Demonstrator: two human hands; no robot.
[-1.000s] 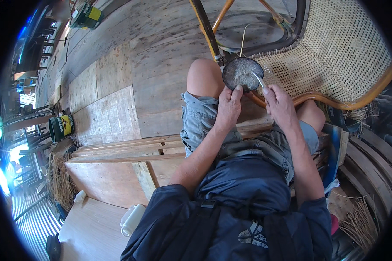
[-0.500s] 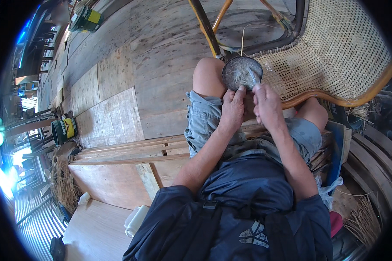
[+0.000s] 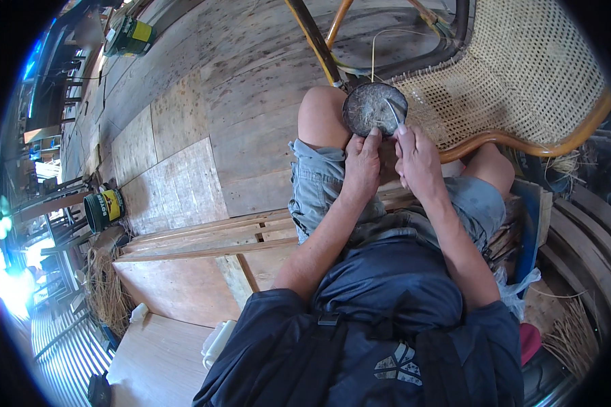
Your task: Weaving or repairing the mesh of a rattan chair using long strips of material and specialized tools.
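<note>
A shallow, dark round bowl (image 3: 366, 112) with a greyish, crusted inside sits between my knees. My left hand (image 3: 363, 166) grips its near rim, thumb on top. My right hand (image 3: 418, 157) is closed around a slim metal tool (image 3: 392, 110), whose bright end reaches into the bowl; its exact kind is unclear. Just beyond and to the right stands a chair with a woven cane seat (image 3: 461, 102) and a brown curved frame (image 3: 543, 150). A loose cane strand (image 3: 373, 57) rises behind the bowl and arches right.
Plywood boards (image 3: 173, 180) cover the floor at left. Green buckets with yellow labels stand there, one farther off (image 3: 132, 37) and one nearer (image 3: 104, 209). A wooden bench (image 3: 163, 346) and a bundle of dry strands (image 3: 108, 285) lie lower left. Curved wood pieces (image 3: 580, 237) are stacked right.
The metal tool has shifted within the bowl and its angle has changed, tipping more to the upper left. Both hands keep hold in nearly the same place; the view has moved slightly.
</note>
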